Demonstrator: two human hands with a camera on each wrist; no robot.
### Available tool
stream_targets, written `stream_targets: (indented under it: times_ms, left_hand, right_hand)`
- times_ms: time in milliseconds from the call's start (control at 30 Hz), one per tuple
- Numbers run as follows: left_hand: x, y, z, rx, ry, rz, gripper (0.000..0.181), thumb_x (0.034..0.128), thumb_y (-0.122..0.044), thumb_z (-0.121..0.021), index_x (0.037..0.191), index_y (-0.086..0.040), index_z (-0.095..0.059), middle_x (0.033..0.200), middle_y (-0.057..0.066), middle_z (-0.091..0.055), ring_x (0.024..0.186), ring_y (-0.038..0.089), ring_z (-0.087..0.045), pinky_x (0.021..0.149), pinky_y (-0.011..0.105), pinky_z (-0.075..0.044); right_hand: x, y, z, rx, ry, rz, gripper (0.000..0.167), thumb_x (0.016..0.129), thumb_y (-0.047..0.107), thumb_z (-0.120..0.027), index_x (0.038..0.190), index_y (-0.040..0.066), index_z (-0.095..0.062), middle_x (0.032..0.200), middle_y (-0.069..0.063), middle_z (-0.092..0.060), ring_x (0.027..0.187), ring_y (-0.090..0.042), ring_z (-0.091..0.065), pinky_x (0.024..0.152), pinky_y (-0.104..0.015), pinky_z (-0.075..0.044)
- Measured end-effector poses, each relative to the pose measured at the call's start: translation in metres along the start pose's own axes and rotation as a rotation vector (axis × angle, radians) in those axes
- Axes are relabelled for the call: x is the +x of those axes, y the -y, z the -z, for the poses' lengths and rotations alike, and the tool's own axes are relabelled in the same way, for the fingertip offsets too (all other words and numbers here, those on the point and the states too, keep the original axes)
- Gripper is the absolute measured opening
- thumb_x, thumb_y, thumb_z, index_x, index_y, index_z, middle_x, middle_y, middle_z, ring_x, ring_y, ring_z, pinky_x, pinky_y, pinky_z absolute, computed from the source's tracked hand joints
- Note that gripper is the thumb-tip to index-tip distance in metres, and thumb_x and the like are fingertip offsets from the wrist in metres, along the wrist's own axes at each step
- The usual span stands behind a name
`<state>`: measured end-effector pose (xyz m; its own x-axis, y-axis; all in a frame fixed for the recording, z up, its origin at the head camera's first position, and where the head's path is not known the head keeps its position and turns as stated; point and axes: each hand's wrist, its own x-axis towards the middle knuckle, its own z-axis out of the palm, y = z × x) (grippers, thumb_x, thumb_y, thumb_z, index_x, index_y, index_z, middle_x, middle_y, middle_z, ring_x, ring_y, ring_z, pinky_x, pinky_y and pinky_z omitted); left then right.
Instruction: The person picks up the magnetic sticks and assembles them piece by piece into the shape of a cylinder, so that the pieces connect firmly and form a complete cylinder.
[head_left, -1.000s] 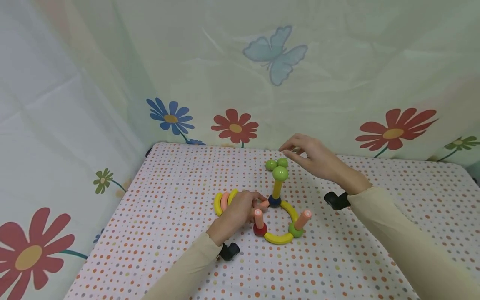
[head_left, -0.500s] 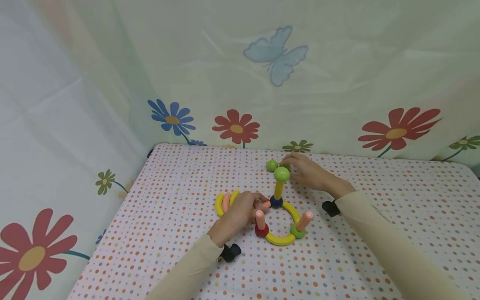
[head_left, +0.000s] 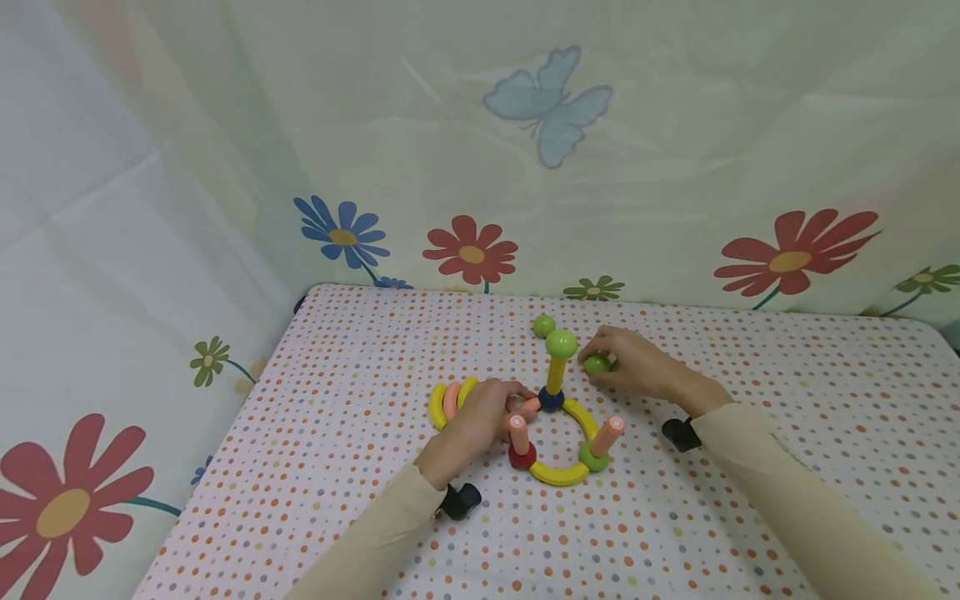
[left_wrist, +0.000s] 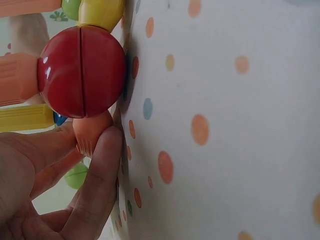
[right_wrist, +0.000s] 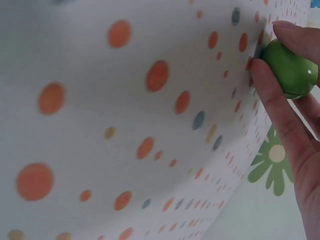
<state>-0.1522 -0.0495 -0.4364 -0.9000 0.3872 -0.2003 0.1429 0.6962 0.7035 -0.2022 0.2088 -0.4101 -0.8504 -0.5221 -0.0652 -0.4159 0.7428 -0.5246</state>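
A toy ring of balls and curved rods lies on the table. It has a red ball, a dark blue ball, a green ball and yellow curved rods. Orange rods rise from the red and green balls. From the blue one stands a yellow rod, topped by a light green ball. My left hand pinches the orange curved rod beside the red ball. Right of the ring, my right hand grips a loose green ball at the tabletop.
Another green ball sits behind the ring. Two yellow curved rods and an orange curved rod lie side by side, left of my left hand. The dotted tablecloth reaches a flowered curtain at the back.
My right hand came down onto one of the two loose green balls at the back and brought it nearer and to the right. The left hand stayed at the orange curved rod.
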Motion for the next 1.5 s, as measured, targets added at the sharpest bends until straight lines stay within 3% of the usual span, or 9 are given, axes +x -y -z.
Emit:
stream_targets:
  times_ms: [233,567,800,967,1133,1233,1367,1500]
  left_hand:
    - [0.0,-0.001,0.0,0.001,0.002,0.002,0.031,0.0969,-0.019,-0.076,0.127,-0.013,-0.074,0.081,0.0,-0.058,0.067,0.014,-0.052,0.06,0.022,-0.041]
    - [0.001,-0.002,0.001,-0.009,0.005,-0.024,0.029,0.098,-0.018,-0.075,0.126,-0.01,-0.074,0.08,0.0,-0.059,0.063,0.014,-0.052,0.057,0.021,-0.042]
    - [0.001,-0.002,-0.001,-0.064,0.013,0.018,0.032,0.0971,-0.017,-0.076,0.128,-0.009,-0.073,0.082,0.001,-0.061,0.063,0.014,-0.055,0.058,0.022,-0.043]
    - [-0.002,-0.001,-0.002,-0.139,0.025,0.051,0.036,0.0955,-0.014,-0.078,0.131,-0.009,-0.071,0.083,0.003,-0.062,0.06,0.016,-0.055,0.056,0.023,-0.042]
    - [-0.003,-0.001,-0.001,-0.138,0.023,0.032,0.037,0.0955,-0.013,-0.078,0.131,-0.008,-0.071,0.084,0.002,-0.063,0.061,0.016,-0.054,0.055,0.023,-0.042]
    - [-0.003,0.0,-0.001,-0.139,0.021,0.022,0.036,0.0967,-0.018,-0.077,0.131,-0.008,-0.071,0.084,0.002,-0.063,0.061,0.016,-0.055,0.056,0.023,-0.043]
    - [-0.004,0.0,0.0,-0.154,0.02,0.013,0.037,0.0958,-0.018,-0.078,0.131,-0.008,-0.071,0.085,0.002,-0.065,0.06,0.017,-0.055,0.055,0.024,-0.043]
    - [-0.005,0.0,0.0,-0.151,0.02,0.007,0.037,0.096,-0.019,-0.078,0.13,-0.008,-0.072,0.085,0.001,-0.065,0.059,0.016,-0.054,0.055,0.024,-0.043]
  right_hand:
    - [-0.007,-0.005,0.002,-0.02,-0.024,-0.005,0.027,0.087,0.006,-0.084,0.112,0.0,-0.075,0.107,-0.011,-0.066,0.092,-0.021,-0.06,0.078,-0.039,-0.056]
    - [-0.019,0.003,0.01,0.055,0.071,0.002,0.021,0.088,0.006,-0.083,0.108,0.0,-0.076,0.102,-0.007,-0.067,0.092,-0.02,-0.063,0.081,-0.04,-0.061]
    - [-0.032,0.006,0.015,0.055,0.024,0.018,0.022,0.087,0.009,-0.086,0.107,0.003,-0.077,0.103,-0.003,-0.067,0.092,-0.017,-0.063,0.078,-0.032,-0.06]
    - [-0.047,0.024,0.034,0.043,-0.034,0.098,0.026,0.086,0.005,-0.086,0.11,0.004,-0.076,0.105,-0.001,-0.066,0.093,-0.017,-0.065,0.078,-0.029,-0.061]
    - [-0.066,0.047,0.056,-0.06,-0.15,0.219,0.034,0.081,0.005,-0.09,0.11,0.015,-0.075,0.107,0.009,-0.066,0.089,-0.009,-0.065,0.077,-0.03,-0.06]
    - [-0.075,0.061,0.066,-0.108,-0.18,0.295,0.04,0.078,0.007,-0.093,0.11,0.02,-0.074,0.108,0.014,-0.066,0.089,-0.005,-0.063,0.075,-0.031,-0.059]
    - [-0.084,0.077,0.071,-0.12,-0.141,0.398,0.041,0.075,0.007,-0.095,0.108,0.022,-0.074,0.108,0.014,-0.066,0.087,-0.001,-0.064,0.072,-0.026,-0.059]
    - [-0.089,0.087,0.068,-0.136,-0.042,0.418,0.033,0.078,0.011,-0.094,0.105,0.019,-0.076,0.108,0.01,-0.067,0.084,0.001,-0.065,0.071,-0.024,-0.059]
